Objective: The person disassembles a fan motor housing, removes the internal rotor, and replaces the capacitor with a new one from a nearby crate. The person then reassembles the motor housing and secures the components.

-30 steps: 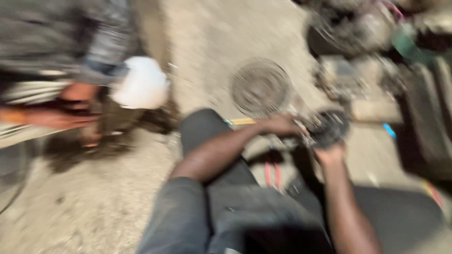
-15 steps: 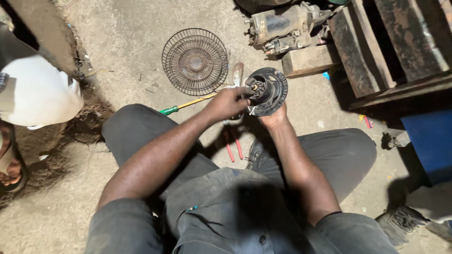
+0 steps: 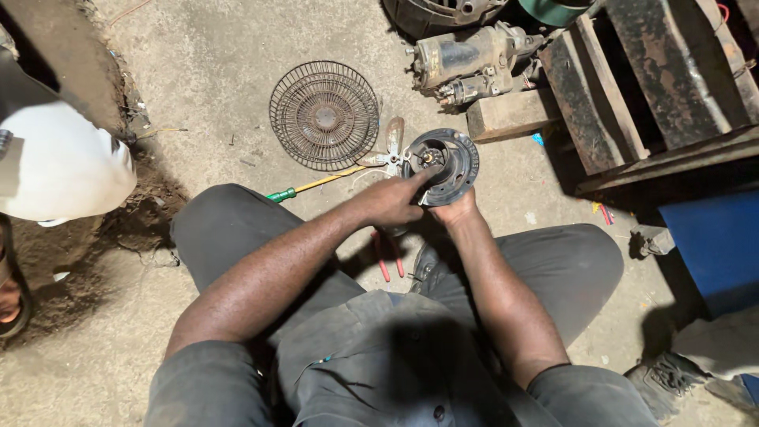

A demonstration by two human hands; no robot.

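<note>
The right hand [image 3: 452, 212] sits mostly hidden beneath the motor [image 3: 441, 157], so only its heel and wrist show; its fingers wrap the lower rim, though how tightly cannot be told. The left hand [image 3: 389, 202] comes in from the side, fingers drawn together, their tips reaching to the hub, which they partly cover.

The motor is held just above the floor [image 3: 213, 71], in front of the knees. It is a round, dark metal housing, its open face turned up to the camera, its shaft pointing straight at the viewer with a small brass-coloured centre.

Just beside it lies a rusty wire grille [image 3: 324, 115], circular and flat. A green-handled screwdriver [image 3: 316, 185] runs slantwise under the left wrist. Red-handled pliers [image 3: 387, 259] are half hidden between the legs. A greasy starter [image 3: 466, 63] lies further off.
</note>
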